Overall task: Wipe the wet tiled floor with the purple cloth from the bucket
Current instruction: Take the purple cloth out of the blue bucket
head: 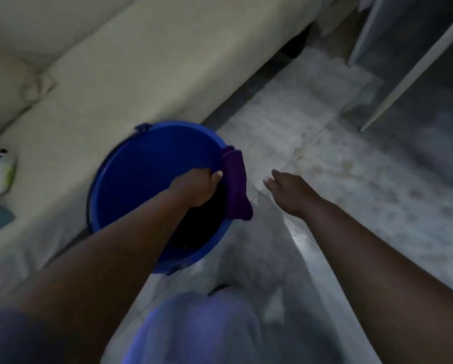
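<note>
Purple cloth (pixel 236 185) draped over blue bucket (pixel 130 179) rim; no legible writing.

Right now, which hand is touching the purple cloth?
The left hand, reaching into the blue bucket, touches the purple cloth. The right hand hovers apart.

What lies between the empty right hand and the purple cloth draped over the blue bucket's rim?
Only bare grey tiled floor with a grout line, in the head view. The right hand hangs open, apart from the purple cloth.
</note>
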### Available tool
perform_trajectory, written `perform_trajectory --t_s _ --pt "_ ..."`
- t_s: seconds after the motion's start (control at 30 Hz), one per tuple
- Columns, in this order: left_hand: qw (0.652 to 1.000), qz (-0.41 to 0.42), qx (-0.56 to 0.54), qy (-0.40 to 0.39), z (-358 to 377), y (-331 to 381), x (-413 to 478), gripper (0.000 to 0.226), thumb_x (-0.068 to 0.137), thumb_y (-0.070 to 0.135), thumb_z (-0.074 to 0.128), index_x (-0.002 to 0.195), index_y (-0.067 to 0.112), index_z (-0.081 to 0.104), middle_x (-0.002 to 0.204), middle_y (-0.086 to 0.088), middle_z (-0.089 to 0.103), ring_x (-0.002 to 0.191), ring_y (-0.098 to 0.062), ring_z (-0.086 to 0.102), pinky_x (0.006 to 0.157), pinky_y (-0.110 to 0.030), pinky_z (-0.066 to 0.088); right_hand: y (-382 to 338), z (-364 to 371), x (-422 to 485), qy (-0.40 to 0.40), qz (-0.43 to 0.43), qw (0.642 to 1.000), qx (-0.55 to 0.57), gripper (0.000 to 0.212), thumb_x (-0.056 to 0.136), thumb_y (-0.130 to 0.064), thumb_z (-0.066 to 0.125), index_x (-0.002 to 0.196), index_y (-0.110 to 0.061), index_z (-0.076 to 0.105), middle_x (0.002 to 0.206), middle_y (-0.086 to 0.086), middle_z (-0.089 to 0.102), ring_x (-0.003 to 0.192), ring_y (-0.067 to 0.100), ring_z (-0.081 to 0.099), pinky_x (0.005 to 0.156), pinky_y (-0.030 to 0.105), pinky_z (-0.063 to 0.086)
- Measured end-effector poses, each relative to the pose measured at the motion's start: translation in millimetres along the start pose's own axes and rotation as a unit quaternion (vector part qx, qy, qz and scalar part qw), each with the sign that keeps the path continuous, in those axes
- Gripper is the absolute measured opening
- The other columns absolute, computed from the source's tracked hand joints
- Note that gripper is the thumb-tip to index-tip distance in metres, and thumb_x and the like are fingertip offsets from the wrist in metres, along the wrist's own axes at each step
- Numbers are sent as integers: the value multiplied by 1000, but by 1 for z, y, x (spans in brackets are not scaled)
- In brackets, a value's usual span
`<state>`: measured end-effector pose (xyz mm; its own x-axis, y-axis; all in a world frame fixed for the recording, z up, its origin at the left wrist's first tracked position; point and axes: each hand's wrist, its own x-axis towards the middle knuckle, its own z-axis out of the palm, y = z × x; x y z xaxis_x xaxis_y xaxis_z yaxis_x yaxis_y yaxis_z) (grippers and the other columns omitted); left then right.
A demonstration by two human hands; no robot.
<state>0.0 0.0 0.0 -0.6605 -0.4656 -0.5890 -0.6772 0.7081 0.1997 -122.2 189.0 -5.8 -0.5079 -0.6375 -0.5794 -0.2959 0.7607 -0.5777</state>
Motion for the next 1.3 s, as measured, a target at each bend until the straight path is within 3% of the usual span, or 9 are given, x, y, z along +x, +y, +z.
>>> perform_trajectory --t_s 0.13,0.23,0.4,0.6,0.67,0.8,0.93,1.07,1.3 --pt "977 -2 -212 -14 66 -18 49 70 100 61 15 115 14 65 117 -12 68 104 -22 63 106 -40 44 26 59 65 -12 -23 990 140 60 102 -51 28 137 -10 53 135 16 59 121 31 57 107 41 41" --pt "909 -9 -411 -68 104 -21 72 76 96 66 11 148 19 40 142 -2 51 124 -14 50 108 -30 34 42 93 105 -74 -5 928 365 63 95 -63 34 128 -17 61 106 8 71 95 25 68 83 41 56" --pt "851 -60 -508 -117 124 -36 93 59 90 75 25 115 33 58 108 2 68 107 -17 65 85 -34 53 48 125 128 -90 -52 853 512 45 95 -47 53 120 -12 66 113 10 74 105 25 71 91 43 57" --pt "774 -85 -623 -71 88 -51 71 54 90 45 57 133 13 60 113 -9 76 95 -20 74 93 -39 51 36 104 123 13 -115 847 519 11 96 -20 59 105 -17 64 105 9 74 95 25 72 92 48 57" --pt "793 -60 -606 -4 66 -47 51 46 91 44 57 128 16 62 115 -9 75 93 -21 76 97 -42 52 34 88 115 41 -140 835 530 6 96 -17 59 101 -18 63 104 8 73 94 25 71 90 48 58" --pt "884 8 -448 134 34 9 18 23 101 38 45 108 23 61 84 -11 73 40 -1 62 58 -35 63 62 56 101 113 -172 837 506 9 95 -11 59 102 -16 59 111 13 70 99 28 70 87 47 57" --pt "899 93 -416 104 36 88 49 21 97 25 58 117 21 58 99 1 69 67 -1 73 50 -16 56 122 26 85 203 -176 826 495 41 91 3 57 123 -21 47 111 7 69 93 22 72 76 37 61" --pt "942 109 -317 27 87 156 116 57 87 13 68 135 31 43 109 -7 60 91 -24 68 74 -41 63 205 3 76 286 -136 872 374 76 83 3 59 140 -44 39 142 3 54 122 21 60 94 45 56" --pt "968 161 -195 -2 248 175 175 36 85 1 56 115 18 68 126 -9 65 116 -29 60 86 -23 41 322 66 71 221 27 974 52 58 87 -4 63 142 -22 51 144 11 51 131 30 49 108 37 39"
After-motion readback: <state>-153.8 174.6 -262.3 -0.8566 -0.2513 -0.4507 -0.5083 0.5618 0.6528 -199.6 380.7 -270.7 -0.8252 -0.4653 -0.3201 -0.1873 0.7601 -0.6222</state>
